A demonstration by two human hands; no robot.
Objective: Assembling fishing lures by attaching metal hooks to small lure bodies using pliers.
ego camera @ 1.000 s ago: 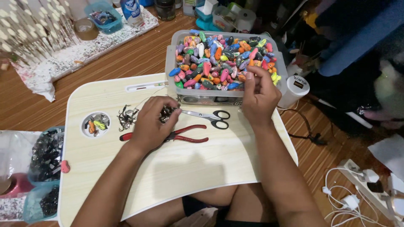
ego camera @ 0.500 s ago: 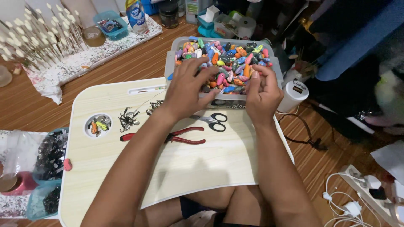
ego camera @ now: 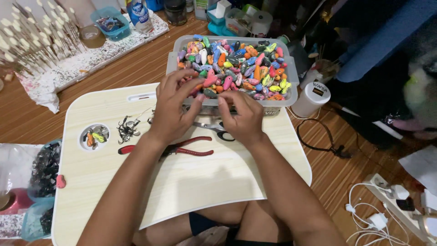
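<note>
Resting on wood floor, lap desk (ego camera: 136, 191) carries bin (ego camera: 291, 91), long axis left-right; left hand (ego camera: 175, 107) pinches pink lure (ego camera: 210, 81); right hand (ego camera: 241, 116) curled, contents indeterminable.

- We see the tray (ego camera: 291, 86) of lures (ego camera: 236, 64) at the lap table's (ego camera: 114, 191) far edge.
- Our hands, left (ego camera: 175, 107) and right (ego camera: 241, 116), meet just before it.
- Pliers (ego camera: 182, 148) lie nearer us, scissors (ego camera: 214, 130) under our right hand.
- Hooks (ego camera: 127, 130) lie left of our hands.
</note>
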